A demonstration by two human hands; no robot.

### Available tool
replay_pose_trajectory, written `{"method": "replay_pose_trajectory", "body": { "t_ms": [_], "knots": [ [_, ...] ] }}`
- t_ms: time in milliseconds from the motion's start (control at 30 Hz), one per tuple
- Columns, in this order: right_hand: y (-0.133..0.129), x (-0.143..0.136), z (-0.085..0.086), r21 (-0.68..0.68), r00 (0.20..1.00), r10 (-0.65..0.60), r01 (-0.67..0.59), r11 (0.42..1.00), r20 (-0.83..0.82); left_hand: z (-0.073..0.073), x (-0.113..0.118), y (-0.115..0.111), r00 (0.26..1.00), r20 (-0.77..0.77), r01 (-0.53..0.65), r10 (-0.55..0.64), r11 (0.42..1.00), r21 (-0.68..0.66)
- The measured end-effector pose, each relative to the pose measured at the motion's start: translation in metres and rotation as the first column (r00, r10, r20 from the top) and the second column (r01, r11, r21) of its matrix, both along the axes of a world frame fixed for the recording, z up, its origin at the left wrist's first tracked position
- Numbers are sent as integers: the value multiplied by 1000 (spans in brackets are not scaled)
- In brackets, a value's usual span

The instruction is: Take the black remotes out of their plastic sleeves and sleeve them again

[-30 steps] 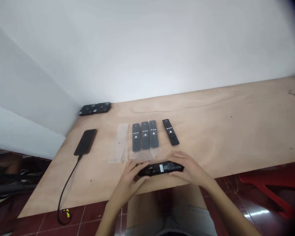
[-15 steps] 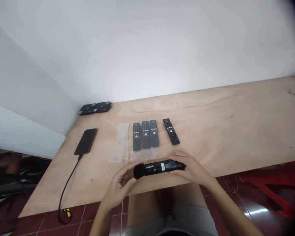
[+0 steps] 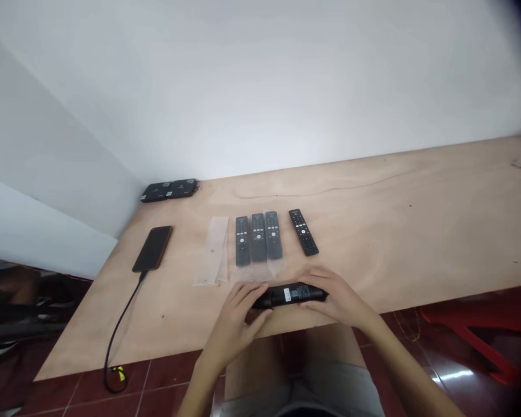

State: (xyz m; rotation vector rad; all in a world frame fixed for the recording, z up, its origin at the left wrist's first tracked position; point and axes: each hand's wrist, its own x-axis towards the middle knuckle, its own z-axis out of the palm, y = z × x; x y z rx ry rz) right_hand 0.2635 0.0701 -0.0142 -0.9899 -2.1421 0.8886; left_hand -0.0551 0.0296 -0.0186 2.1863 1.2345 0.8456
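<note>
Head view. At lower centre of the frame: held remote, lying crosswise over the near part of the table, back face up, white label and fine print exposed. Cannot tell whether touching the tabletop.

With left hand: grasping the remote's left end, fingers along the far side, thumb along the near side, much of that end hidden. With right hand: grasping the right end, fingers likewise on the far side, thumb on the near side.

At centre of the frame, beyond the hands: three wrapped remotes, set side by side, buttons up, in translucent sleeves. Right of these, apart: bare remote, buttons up, slanted. Just left of the row: flat translucent wrap.

At left of the frame: phone, dark screen up, connected to cable, routed past the near edge beside yellow tag. Farther back, against the wall: two black boxes, adjacent.
</note>
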Motion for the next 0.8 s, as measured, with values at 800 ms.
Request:
{"method": "replay_pose_trajectory", "body": {
  "t_ms": [800],
  "knots": [
    [0, -3, 13, -90, 996, 74, -78, 993, -44, 7, 29, 7, 989, -103, 91, -104, 989, -118]
  ]
}}
